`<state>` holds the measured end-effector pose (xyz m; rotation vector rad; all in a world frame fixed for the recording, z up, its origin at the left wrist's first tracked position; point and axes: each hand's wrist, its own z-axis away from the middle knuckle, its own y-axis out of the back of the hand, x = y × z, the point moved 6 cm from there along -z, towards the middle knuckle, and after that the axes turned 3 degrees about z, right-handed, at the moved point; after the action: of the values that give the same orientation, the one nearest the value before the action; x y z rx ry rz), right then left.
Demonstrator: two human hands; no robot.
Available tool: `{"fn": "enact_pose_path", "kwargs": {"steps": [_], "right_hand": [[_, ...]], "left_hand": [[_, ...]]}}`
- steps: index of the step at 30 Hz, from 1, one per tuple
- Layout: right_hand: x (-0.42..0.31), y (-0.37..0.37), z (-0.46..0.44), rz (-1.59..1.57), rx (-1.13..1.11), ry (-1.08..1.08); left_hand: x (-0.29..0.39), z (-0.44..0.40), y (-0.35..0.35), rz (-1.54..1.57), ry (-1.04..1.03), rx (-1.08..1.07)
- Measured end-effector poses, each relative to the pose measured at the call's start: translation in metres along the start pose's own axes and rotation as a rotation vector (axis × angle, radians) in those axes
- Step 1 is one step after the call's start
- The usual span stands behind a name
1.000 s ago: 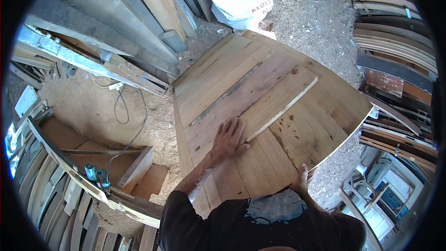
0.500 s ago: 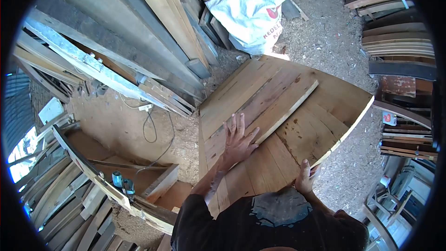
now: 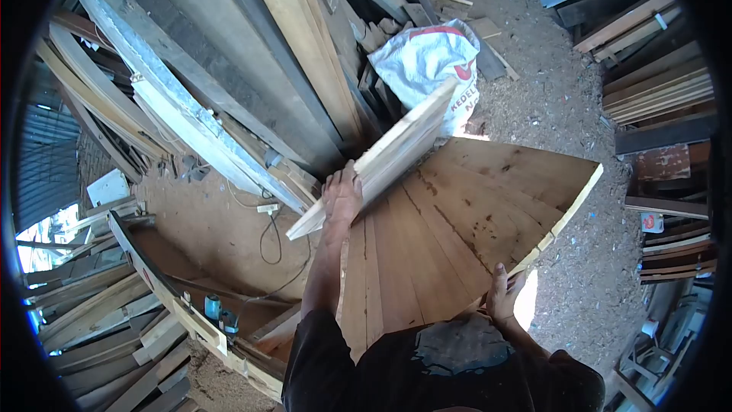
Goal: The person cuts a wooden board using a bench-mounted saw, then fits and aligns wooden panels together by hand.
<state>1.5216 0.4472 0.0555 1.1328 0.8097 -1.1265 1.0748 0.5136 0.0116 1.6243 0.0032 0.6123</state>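
A wide panel of joined wooden boards lies before me, one edge close to my body. My left hand is closed over the raised long edge of a wooden plank, which stands tilted up at the panel's far left side. My right hand grips the panel's near right edge, thumb upward; its other fingers are partly hidden. Dark stains and seams mark the panel's upper face.
Long timbers lean at the upper left. A white sack stands beyond the panel. A wooden frame holding a teal power tool lies left, near a cable. Stacked boards line the right.
My left hand has gone from resting flat on the plank to gripping its edge. The plank has tipped up and moved left on the panel. My right hand stays at the panel's edge.
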Motion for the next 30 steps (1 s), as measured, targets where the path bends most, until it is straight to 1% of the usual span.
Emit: {"fn": "enact_pose_path", "kwargs": {"steps": [2,5,6,8,9,11,13,15,18,21,22,24,25,26,27,28,30], "right_hand": [[-0.002,-0.001,-0.002,-0.069,0.004,0.007],[-0.002,-0.007,0.000,-0.169,0.007,0.015],[-0.006,-0.011,-0.001,-0.203,0.011,0.021],[-0.048,-0.012,0.002,-0.183,0.023,0.143],[-0.052,-0.012,0.003,-0.200,0.036,0.201],[-0.049,-0.010,-0.001,-0.230,0.065,0.320],[-0.029,-0.008,-0.002,-0.205,0.038,0.264],[-0.049,-0.001,0.003,-0.131,0.084,0.333],[-0.033,-0.005,-0.007,-0.183,0.076,0.445],[-0.021,-0.013,-0.017,-0.097,-0.048,0.351],[-0.022,-0.017,-0.020,-0.092,-0.092,0.328],[-0.025,-0.026,-0.027,-0.066,-0.161,0.309],[-0.044,-0.023,-0.023,0.008,-0.121,0.373],[-0.062,-0.021,-0.020,0.083,-0.076,0.434],[-0.059,-0.029,-0.027,0.100,-0.137,0.477],[-0.052,-0.038,-0.035,0.152,-0.207,0.449],[-0.062,-0.043,-0.035,0.189,-0.142,0.439]], "left_hand": [[-0.002,-0.006,0.009,-0.172,-0.022,-0.002],[-0.020,-0.022,0.009,-0.259,-0.053,0.103],[-0.022,-0.027,0.012,-0.270,0.011,0.042],[-0.028,-0.027,0.013,-0.310,0.034,0.060],[-0.030,-0.026,0.013,-0.328,0.040,0.071],[-0.026,-0.020,0.015,-0.365,0.057,0.046],[-0.024,-0.006,0.015,-0.384,0.075,0.024],[-0.022,0.007,0.020,-0.390,0.096,0.002],[-0.006,0.031,0.034,-0.312,0.152,-0.159],[0.025,0.050,0.048,-0.117,0.072,-0.356],[0.052,0.062,0.064,-0.126,-0.005,-0.377],[0.106,0.084,0.092,0.060,-0.161,-0.492],[0.131,0.099,0.101,0.155,-0.239,-0.550],[0.149,0.115,0.106,0.124,-0.238,-0.571],[0.167,0.132,0.108,0.092,-0.236,-0.591],[0.186,0.149,0.109,0.060,-0.234,-0.609],[0.223,0.181,0.108,-0.110,-0.216,-0.573]]}}
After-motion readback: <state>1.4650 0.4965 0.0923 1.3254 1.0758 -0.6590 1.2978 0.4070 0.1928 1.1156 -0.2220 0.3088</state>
